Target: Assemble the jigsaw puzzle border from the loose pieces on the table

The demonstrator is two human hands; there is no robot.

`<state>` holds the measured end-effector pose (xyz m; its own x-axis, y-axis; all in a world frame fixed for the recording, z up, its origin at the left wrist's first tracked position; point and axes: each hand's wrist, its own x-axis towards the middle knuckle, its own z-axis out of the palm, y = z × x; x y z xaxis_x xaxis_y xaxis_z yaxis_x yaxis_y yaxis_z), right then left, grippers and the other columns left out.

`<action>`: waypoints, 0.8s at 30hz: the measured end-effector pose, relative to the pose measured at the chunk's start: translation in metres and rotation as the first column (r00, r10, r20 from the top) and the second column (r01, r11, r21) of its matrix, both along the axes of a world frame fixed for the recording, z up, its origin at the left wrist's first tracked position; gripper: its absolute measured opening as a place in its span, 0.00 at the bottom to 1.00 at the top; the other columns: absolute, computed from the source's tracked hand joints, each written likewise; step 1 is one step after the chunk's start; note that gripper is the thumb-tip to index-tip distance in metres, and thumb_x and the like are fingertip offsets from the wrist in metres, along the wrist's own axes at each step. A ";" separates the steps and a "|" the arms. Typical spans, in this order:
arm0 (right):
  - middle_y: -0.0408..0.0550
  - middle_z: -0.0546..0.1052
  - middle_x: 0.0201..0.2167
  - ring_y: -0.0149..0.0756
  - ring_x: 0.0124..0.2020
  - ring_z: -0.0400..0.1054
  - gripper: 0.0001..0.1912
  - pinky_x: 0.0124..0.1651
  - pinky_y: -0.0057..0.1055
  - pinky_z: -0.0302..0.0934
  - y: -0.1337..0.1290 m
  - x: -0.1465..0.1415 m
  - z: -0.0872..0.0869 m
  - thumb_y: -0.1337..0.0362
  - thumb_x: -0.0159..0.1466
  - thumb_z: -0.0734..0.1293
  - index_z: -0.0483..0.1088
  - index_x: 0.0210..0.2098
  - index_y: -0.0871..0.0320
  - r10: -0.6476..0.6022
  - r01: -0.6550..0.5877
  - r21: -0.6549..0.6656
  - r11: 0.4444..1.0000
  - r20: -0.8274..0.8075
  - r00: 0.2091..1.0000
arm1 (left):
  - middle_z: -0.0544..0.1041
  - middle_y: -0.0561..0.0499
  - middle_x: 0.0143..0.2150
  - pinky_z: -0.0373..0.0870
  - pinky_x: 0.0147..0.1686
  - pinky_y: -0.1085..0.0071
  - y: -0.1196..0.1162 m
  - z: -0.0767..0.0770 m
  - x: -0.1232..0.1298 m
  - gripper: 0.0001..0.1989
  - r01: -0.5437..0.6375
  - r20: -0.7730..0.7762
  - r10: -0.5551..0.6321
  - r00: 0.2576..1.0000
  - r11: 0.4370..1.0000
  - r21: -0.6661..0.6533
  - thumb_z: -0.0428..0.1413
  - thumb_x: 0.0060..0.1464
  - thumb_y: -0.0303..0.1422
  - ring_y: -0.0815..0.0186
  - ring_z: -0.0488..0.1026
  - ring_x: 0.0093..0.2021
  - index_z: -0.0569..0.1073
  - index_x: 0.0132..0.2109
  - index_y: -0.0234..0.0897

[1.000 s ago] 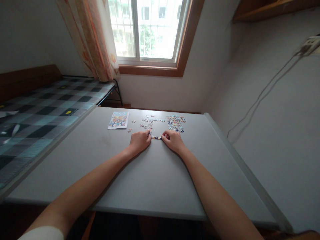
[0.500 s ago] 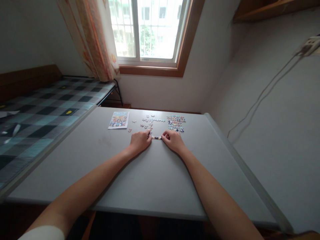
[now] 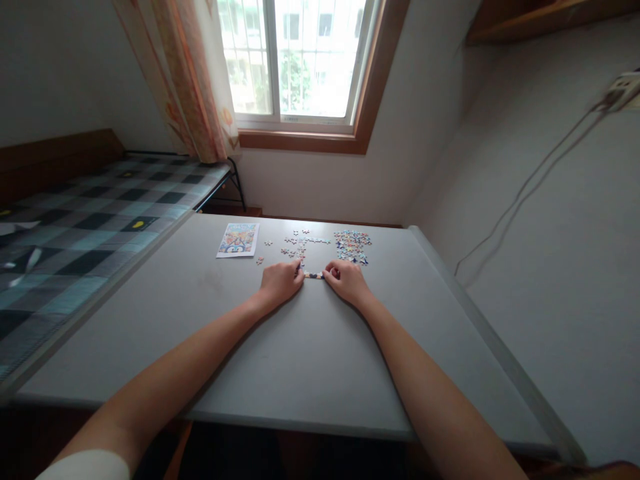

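Note:
A short strip of joined jigsaw puzzle pieces [image 3: 314,275] lies flat on the table between my hands. My left hand [image 3: 281,280] is closed at the strip's left end, its fingertips on the lower left corner of the puzzle border. My right hand [image 3: 347,280] has its fingers pinched at the right end of the same strip. A column of joined pieces [image 3: 303,249] runs away from my left fingertips to a far row of pieces [image 3: 317,241]. The fingertips cover whatever piece lies under them.
A pile of loose puzzle pieces [image 3: 353,243] lies beyond my right hand. Several single pieces [image 3: 289,253] are scattered left of the column. A printed reference picture [image 3: 239,241] lies at the far left of the grey table [image 3: 310,360]. A bed [image 3: 100,213] stands to the left.

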<state>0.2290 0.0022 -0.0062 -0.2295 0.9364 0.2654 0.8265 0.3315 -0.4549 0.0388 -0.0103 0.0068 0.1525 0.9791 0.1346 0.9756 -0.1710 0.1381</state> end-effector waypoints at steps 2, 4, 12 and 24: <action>0.43 0.73 0.26 0.33 0.31 0.64 0.08 0.38 0.29 0.49 0.000 0.000 0.000 0.60 0.61 0.64 0.72 0.30 0.56 -0.001 0.001 -0.001 1.000 0.000 1.000 | 0.79 0.46 0.40 0.67 0.39 0.68 -0.001 0.001 0.001 0.21 -0.012 0.004 0.012 1.000 1.000 -0.016 0.45 0.60 0.41 0.58 0.76 0.41 0.67 0.59 0.48; 0.43 0.73 0.26 0.33 0.31 0.64 0.08 0.38 0.30 0.49 -0.001 0.000 0.000 0.60 0.61 0.64 0.72 0.30 0.56 -0.003 0.003 0.002 1.000 0.001 1.000 | 0.79 0.46 0.41 0.67 0.40 0.68 -0.001 0.002 0.001 0.21 -0.015 0.006 0.015 1.000 1.000 -0.022 0.45 0.60 0.41 0.59 0.76 0.41 0.67 0.59 0.48; 0.43 0.73 0.26 0.33 0.32 0.64 0.07 0.38 0.30 0.48 0.000 0.000 -0.001 0.60 0.60 0.64 0.71 0.29 0.56 -0.005 0.005 0.012 1.000 0.000 1.000 | 0.80 0.46 0.39 0.67 0.37 0.68 0.002 -0.003 -0.002 0.21 0.016 -0.004 -0.016 1.000 1.000 0.027 0.45 0.60 0.41 0.58 0.76 0.39 0.68 0.59 0.48; 0.43 0.73 0.26 0.33 0.31 0.64 0.08 0.38 0.29 0.48 0.000 0.000 0.000 0.60 0.60 0.64 0.71 0.29 0.56 -0.005 0.005 0.003 1.000 -0.005 1.000 | 0.80 0.47 0.38 0.66 0.35 0.68 0.003 -0.006 -0.003 0.21 0.023 -0.006 -0.023 1.000 0.999 0.046 0.46 0.60 0.41 0.58 0.76 0.38 0.68 0.58 0.48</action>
<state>0.2287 0.0018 -0.0059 -0.2240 0.9365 0.2697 0.8259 0.3294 -0.4577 0.0359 -0.0070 0.0013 0.1760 0.9680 0.1791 0.9719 -0.1997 0.1244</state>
